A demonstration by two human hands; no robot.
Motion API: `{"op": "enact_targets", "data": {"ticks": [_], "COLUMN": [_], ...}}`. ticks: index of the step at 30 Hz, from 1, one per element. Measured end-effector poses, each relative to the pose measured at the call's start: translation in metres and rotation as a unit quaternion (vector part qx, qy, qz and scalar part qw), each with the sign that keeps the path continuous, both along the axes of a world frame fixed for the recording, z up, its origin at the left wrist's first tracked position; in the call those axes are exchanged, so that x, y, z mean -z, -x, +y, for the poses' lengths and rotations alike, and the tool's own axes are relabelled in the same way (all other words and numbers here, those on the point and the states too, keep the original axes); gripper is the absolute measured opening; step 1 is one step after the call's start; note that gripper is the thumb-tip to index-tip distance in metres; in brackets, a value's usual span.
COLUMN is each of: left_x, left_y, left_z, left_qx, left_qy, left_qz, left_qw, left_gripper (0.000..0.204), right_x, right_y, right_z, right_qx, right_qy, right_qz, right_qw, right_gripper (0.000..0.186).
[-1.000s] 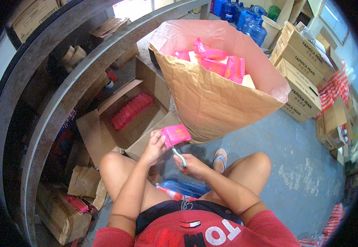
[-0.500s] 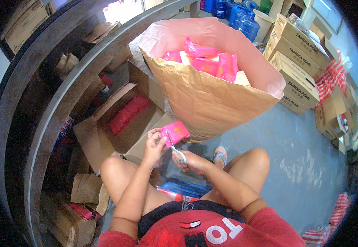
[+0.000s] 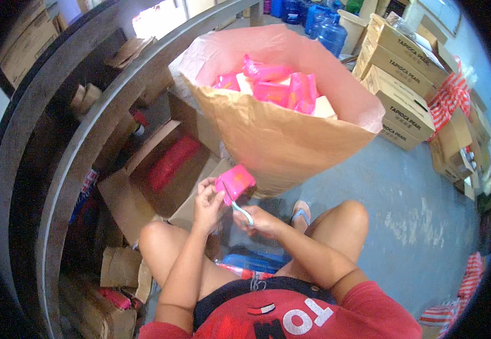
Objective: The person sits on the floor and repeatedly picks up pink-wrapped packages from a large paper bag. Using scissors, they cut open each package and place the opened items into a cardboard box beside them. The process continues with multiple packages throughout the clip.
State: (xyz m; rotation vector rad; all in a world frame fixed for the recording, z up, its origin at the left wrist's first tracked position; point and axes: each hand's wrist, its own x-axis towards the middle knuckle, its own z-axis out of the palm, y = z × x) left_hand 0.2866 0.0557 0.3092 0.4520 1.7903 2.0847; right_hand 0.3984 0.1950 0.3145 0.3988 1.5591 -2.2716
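My left hand (image 3: pixel 207 200) pinches a bright pink plastic packet (image 3: pixel 237 181) by its left edge, in front of my knees. In my right hand (image 3: pixel 255 221) is a pair of scissors (image 3: pixel 242 212) with light blue handles, fingers wrapped round the grips. The blades lie against the packet's near left end; how far they are closed is too small to tell. Beyond the packet stands a large brown paper sack (image 3: pixel 279 144) with its wide mouth open. Several pink packets (image 3: pixel 271 93) lie inside it, along with some pale blocks.
An open cardboard box (image 3: pixel 126 195) at my left holds a red packet (image 3: pixel 174 162). A metal shelf frame (image 3: pixel 81 147) curves along the left. Stacked cartons (image 3: pixel 398 101) and red-striped bags (image 3: pixel 449 96) stand at the right. Blue water bottles (image 3: pixel 330 37) are at the back.
The view has shifted slightly, so most things sit a little further left. Both hands keep their holds on the packet and the scissors, which stay together.
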Motion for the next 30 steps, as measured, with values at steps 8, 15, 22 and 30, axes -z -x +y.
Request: {"op": "enact_targets", "data": {"ticks": [8, 15, 22, 30], "left_x": [-0.007, -0.003, 0.003, 0.000], "left_y": [-0.002, -0.011, -0.011, -0.023], "left_z": [0.006, 0.006, 0.006, 0.002], "left_qx": [0.001, 0.033, 0.019, 0.061], "left_qy": [-0.003, -0.046, -0.018, -0.026], "left_qz": [0.014, -0.057, 0.005, -0.083], "left_qw": [1.000, 0.997, 1.000, 0.994], "left_gripper": [0.011, 0.010, 0.015, 0.016], "right_x": [-0.009, -0.019, -0.014, -0.009], "right_y": [0.004, 0.007, 0.004, 0.003], "right_z": [0.005, 0.012, 0.009, 0.013], "right_qx": [0.017, -0.020, -0.009, -0.020], "right_qy": [-0.069, 0.021, -0.075, -0.038], "right_qz": [-0.030, -0.045, -0.047, -0.070], "right_qw": [0.997, 0.999, 0.996, 0.997], "right_gripper": [0.041, 0.039, 0.035, 0.038]}}
